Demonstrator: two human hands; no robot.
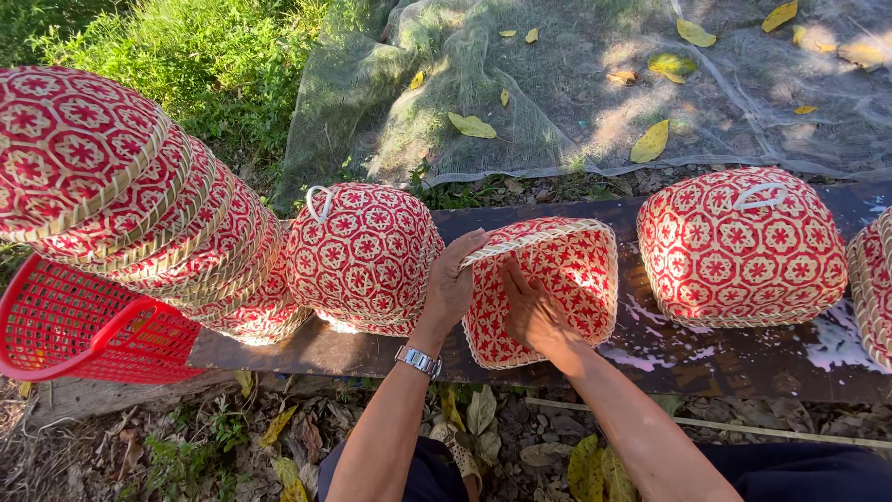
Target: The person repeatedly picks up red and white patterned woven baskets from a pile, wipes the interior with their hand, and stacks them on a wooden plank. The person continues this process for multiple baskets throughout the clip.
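Observation:
A red and cream woven basket lid (567, 274) stands tilted on a dark plank (706, 358), its open side turned toward me. My left hand (452, 284), with a metal watch on the wrist, grips the lid's left rim. My right hand (530, 311) lies flat against the lid's woven side, fingers pointing up. To the left stands a lidded woven basket (362, 256) with a white loop handle, touching my left hand's back. Another lidded basket (741, 246) with a white handle sits to the right, apart from the lid.
A leaning stack of several woven lids (139, 204) rests at the left over a red plastic crate (74, 325). Part of another woven basket (873, 284) shows at the right edge. Green netting (595, 88) with yellow leaves lies behind the plank; grass is at far left.

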